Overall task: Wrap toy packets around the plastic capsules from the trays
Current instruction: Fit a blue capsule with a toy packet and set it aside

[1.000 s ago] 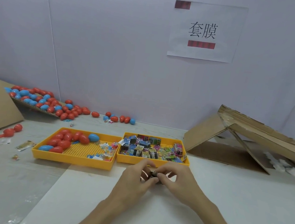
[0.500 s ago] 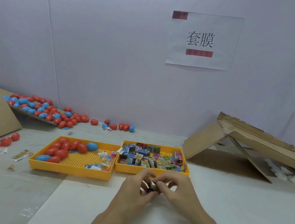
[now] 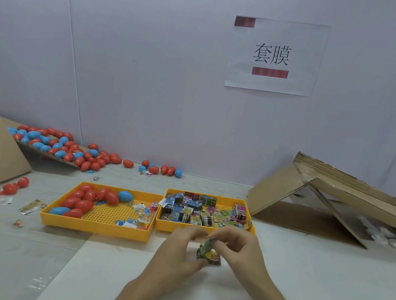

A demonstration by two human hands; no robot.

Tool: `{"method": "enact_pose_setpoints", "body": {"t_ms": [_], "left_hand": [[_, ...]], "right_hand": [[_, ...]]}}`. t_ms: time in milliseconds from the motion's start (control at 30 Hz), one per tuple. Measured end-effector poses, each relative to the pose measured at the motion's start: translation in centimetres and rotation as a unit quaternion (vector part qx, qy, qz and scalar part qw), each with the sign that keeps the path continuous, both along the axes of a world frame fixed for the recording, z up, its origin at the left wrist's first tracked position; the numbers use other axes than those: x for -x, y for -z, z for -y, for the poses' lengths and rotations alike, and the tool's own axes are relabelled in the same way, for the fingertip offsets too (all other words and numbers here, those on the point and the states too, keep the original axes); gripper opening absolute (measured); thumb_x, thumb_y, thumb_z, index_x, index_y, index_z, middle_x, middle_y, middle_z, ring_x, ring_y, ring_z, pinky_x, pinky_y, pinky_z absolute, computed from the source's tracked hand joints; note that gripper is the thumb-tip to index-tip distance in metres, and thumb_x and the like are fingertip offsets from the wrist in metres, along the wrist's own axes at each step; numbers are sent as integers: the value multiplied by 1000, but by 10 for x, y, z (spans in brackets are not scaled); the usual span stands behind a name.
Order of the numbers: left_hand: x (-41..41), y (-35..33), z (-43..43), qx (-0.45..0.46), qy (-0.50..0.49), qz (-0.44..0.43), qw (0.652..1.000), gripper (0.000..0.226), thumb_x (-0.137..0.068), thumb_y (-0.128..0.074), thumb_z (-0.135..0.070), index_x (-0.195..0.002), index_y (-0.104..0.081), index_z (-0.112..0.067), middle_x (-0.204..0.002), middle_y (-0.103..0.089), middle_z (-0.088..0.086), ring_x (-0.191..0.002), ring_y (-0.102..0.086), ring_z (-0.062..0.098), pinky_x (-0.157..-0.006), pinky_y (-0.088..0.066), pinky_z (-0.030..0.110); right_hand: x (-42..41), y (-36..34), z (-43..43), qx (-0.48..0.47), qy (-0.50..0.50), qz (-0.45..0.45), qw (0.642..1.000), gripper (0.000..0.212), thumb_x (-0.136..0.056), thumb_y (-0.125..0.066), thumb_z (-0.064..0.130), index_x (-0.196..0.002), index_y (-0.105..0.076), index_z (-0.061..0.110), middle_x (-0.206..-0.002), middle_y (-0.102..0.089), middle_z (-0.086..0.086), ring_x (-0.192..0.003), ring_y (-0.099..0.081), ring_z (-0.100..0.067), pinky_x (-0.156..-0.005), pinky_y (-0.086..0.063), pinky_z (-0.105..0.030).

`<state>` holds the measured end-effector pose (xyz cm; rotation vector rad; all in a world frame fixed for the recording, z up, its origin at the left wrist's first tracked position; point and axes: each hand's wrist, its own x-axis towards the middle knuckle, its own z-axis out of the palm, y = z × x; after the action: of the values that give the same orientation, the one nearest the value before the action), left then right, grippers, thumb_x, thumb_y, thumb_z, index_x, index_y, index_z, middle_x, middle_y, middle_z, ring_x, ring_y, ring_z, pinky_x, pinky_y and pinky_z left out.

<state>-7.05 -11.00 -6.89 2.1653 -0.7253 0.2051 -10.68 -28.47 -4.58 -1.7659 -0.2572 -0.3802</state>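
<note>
Trays [image 3: 97, 228] stand ahead, cardboard [image 3: 271, 193] right, bare table [image 3: 313, 276] between.

Even, soft overhead light, faint shadows under trays [image 3: 97, 227], wide-angle bend at edges, slight blur overall.

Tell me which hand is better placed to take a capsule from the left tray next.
Probably the left hand: it is nearer the left tray, where the capsules lie. The right hand also pinches the packet and could hold it alone.
</note>
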Motion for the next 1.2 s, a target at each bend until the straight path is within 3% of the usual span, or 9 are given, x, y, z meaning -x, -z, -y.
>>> {"method": "enact_pose_setpoints", "body": {"t_ms": [167, 267, 400, 533, 700, 900, 1033, 1100, 1200], "left_hand": [[-15, -18, -19, 41, -67, 79, 994, 28, -93, -66, -8, -103, -71, -34, -102, -65, -27, -103, -56, -7, -84, -42, 9], [-35, -28, -37, 41, -134, 78, 987, 26, -94, -65, -9, -96, -73, -33, -97, -69, -21, -95, -61, 1, -84, -49, 20], [-69, -42, -72, -39, -257, 77, 963, 28, -93, -61, -5, -111, -74, -22, -116, -70, -5, -107, -61, 15, -92, -52, 34], [-98, -43, -109, -185, -336, 60, 922, 37, -89, -61, -3, -121, -70, -18, -125, -66, 3, -107, -62, 25, -86, -54, 38], [-117, -37, -127, -224, -315, 23, 922, 42, -88, -62, 1, -127, -67, -14, -123, -62, 6, -105, -61, 27, -86, -55, 38], [-122, -32, -132, -292, -368, 81, 879, 31, -92, -69, -23, -123, -69, -19, -109, -60, 2, -105, -54, 21, -83, -49, 33], [-110, -35, -125, -166, -377, 157, 898, 21, -88, -75, -23, -107, -70, -14, -103, -64, 6, -98, -56, 24, -82, -46, 40], [-97, -42, -113, -35, -312, 169, 934, 19, -87, -74, -14, -102, -62, -14, -97, -66, 6, -88, -60, 23, -74, -51, 38], [-68, -52, -77, 87, -176, 102, 975, 23, -92, -67, -11, -102, -52, -24, -89, -64, -1, -73, -64, 17, -60, -54, 30]], "right_hand": [[-4, -3, 7, -31, 31, -4, 999, 35, -85, -70, -8, -79, -78, 26, -82, -74, -2, -78, -71, -18, -70, -58, -28], [-4, -3, 8, -40, 39, -13, 998, 32, -83, -74, -6, -78, -77, 26, -80, -73, 1, -73, -67, -11, -67, -55, -24], [-3, -4, 9, -35, 53, -19, 998, 24, -82, -78, -1, -86, -77, 23, -82, -74, 2, -72, -66, -9, -67, -55, -23], [-4, -4, 11, -61, 60, -33, 996, 24, -83, -77, 0, -94, -77, 21, -79, -75, 0, -71, -67, -8, -65, -53, -20], [-6, -4, 12, -54, 59, -33, 996, 26, -84, -75, -3, -98, -77, 19, -83, -76, 2, -72, -70, -10, -66, -52, -18], [-6, -3, 13, -55, 62, -37, 996, 27, -83, -75, -4, -96, -76, 21, -82, -76, 3, -69, -69, -8, -65, -52, -18], [-6, -3, 13, -68, 55, -39, 995, 26, -82, -75, -4, -92, -75, 20, -73, -74, 1, -63, -65, -4, -64, -51, -17], [-6, -3, 12, -63, 50, -38, 996, 25, -82, -76, -3, -93, -74, 19, -69, -72, 3, -63, -64, -4, -64, -50, -17], [-6, -3, 12, -52, 45, -36, 997, 24, -83, -77, -2, -97, -74, 17, -66, -69, 7, -63, -65, -3, -64, -50, -16]]}}
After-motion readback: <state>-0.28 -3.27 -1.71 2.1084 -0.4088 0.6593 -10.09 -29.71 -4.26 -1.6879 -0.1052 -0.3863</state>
